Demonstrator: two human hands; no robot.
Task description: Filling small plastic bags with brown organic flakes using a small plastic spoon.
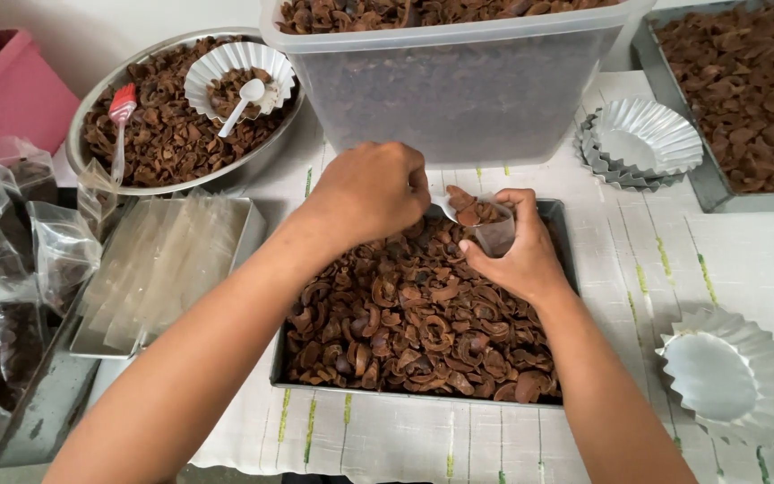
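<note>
A: We're looking straight down at a metal tray (555,215) full of brown dried shells (405,323), and both hands are right over its far end.

B: The left hand (371,190) is curled tight around the handle of a small white spoon (445,209), fingers closed on it, bowl of the spoon just poking out to the right.

A: And the right hand (517,255)?

B: Fingers wrapped around a little clear bag (497,235), holding it upright with its mouth open. The spoon sits right at that opening, and a few shell pieces (469,209) are heaped at the top of the bag.

A: Busy counter (745,260) around them. A big clear plastic tub (459,85) of the same shells stands just behind the tray.

B: Far left, a round metal bowl (91,116) with more shells, a fluted white paper cup (239,76) and another white spoon in it, plus a red brush (121,106).

A: Stacks of fluted cups on the right, one far (642,139), one near (732,372). Another tray (705,188) of shells sits top right.

B: And to the left, a flat tray of empty clear bags (159,264), with filled bags (11,260) beside it.
</note>
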